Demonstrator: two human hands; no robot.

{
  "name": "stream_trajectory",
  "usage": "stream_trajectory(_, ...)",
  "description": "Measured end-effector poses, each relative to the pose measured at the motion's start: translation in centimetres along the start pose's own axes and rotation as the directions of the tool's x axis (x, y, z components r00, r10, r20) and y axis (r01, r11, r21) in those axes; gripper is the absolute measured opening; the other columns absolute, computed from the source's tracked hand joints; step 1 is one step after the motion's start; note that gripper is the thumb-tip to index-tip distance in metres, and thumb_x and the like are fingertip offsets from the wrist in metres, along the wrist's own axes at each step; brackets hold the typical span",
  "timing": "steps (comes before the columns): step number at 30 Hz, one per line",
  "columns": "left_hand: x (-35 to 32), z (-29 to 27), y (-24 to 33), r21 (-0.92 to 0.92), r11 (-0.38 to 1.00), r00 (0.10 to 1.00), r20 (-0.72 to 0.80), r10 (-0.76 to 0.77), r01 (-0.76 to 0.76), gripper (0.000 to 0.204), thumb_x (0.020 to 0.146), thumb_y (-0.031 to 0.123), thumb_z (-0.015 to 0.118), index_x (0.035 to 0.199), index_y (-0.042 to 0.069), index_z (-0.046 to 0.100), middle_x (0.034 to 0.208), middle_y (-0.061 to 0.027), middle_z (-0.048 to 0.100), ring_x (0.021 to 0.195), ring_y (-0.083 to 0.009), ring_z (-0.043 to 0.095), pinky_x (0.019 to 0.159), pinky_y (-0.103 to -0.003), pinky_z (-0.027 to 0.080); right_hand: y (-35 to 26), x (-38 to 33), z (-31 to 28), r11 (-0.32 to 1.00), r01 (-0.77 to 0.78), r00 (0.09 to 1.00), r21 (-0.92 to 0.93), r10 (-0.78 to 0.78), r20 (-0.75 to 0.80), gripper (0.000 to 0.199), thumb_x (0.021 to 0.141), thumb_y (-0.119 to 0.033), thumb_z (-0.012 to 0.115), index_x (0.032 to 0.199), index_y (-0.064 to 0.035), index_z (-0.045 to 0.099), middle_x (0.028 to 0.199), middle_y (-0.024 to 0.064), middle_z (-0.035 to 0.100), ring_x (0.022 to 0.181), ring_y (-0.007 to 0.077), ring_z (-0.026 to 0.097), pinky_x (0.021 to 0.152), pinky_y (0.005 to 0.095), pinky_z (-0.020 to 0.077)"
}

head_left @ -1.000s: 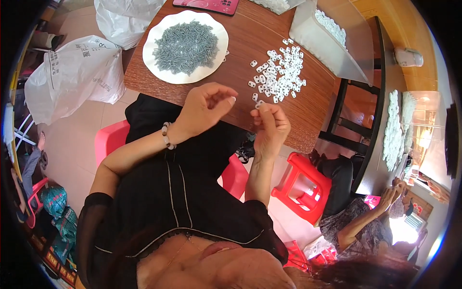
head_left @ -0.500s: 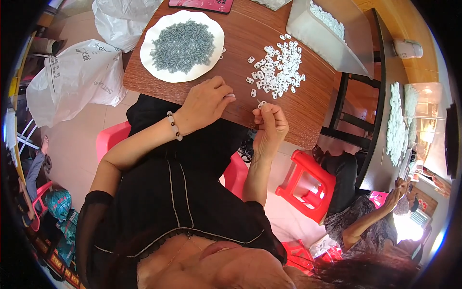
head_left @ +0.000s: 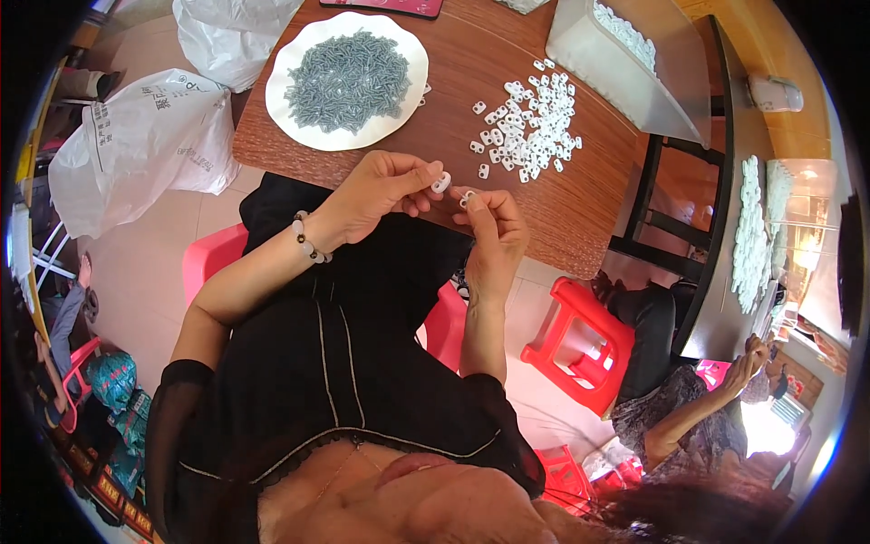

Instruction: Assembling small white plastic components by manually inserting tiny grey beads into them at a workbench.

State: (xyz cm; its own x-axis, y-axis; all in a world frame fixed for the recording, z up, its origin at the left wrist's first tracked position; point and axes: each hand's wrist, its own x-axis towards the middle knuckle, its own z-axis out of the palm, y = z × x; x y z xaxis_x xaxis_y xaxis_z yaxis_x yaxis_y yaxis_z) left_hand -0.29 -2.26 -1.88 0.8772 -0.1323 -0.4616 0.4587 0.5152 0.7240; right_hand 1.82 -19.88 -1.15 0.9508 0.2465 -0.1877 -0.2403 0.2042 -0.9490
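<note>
- One white plate [head_left: 299,134] sits on the wooden table [head_left: 471,100], heaped with grey metal bits [head_left: 347,80] too many to count.
- One loose pile of white plastic clips [head_left: 530,122] lies on the table to the right of the plate, several dozen at a glance; a few strays sit at its left edge.
- One pale open box [head_left: 634,68] stands beyond the pile, with more white pieces inside.
- Two white plastic sacks [head_left: 136,145] rest on the floor to your left of the table.
- Two red stools show near you; the clearer red stool [head_left: 580,335] is at your right.
- Your left hand [head_left: 381,186] is raised in front of your chest at the table's near edge, wrist bent, a bead bracelet [head_left: 308,243] on it.
- Its thumb and forefinger are pinched narrow around one white clip [head_left: 441,182].
- Your right hand [head_left: 494,231] comes up from below, forearm upright, its fingertips almost meeting the left hand's.
- Its thumb and forefinger are closed tight on a second small white piece [head_left: 466,199]; I cannot tell its exact shape.
- Both held pieces hover just off the table's near edge, well short of the pile.
</note>
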Motion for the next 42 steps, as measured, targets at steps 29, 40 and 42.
stream_trajectory(29, -0.3, 0.7, -0.5, 0.217, 0.965, 0.987, -0.039, 0.159, -0.147, 0.027, 0.092, 0.027, 0.064, 0.089, 0.001, 0.069, 0.075, -0.0009, 0.066, 0.065, -0.0043, 0.057, 0.060, -0.018, 0.047, 0.6, 0.2, 0.2, 0.996, 0.039, 0.999, -0.083, -0.038, 0.011, 0.007, 0.089, -0.002, 0.061, 0.083, 0.0007, 0.057, 0.097, 0.0097, 0.065, 0.080, 0.0071, 0.056, 0.073, 0.0212, 0.0467)
stream_trajectory(40, -0.8, 0.7, -0.3, 0.230, 0.959, 0.986, 0.015, 0.166, -0.165, 0.027, 0.091, 0.027, 0.064, 0.088, 0.001, 0.070, 0.073, -0.0012, 0.065, 0.062, -0.0043, 0.056, 0.056, -0.019, 0.045, 0.9, 0.1, 0.1, 0.999, 0.041, 0.991, 0.032, -0.045, 0.129, 0.005, 0.088, -0.001, 0.063, 0.089, 0.0014, 0.058, 0.102, 0.0098, 0.063, 0.085, 0.0122, 0.061, 0.077, 0.0249, 0.0496)
stream_trajectory(42, -1.0, 0.8, 0.1, 0.212, 0.964, 0.987, 0.036, 0.156, -0.160, 0.028, 0.090, 0.027, 0.066, 0.088, -0.001, 0.070, 0.072, -0.0014, 0.065, 0.062, -0.0043, 0.056, 0.054, -0.018, 0.045, 1.0, 0.1, -0.2, 0.997, 0.037, 0.987, 0.073, -0.048, 0.153, 0.009, 0.088, -0.003, 0.064, 0.092, 0.0014, 0.058, 0.103, 0.0100, 0.063, 0.087, 0.0128, 0.061, 0.080, 0.0256, 0.0489)
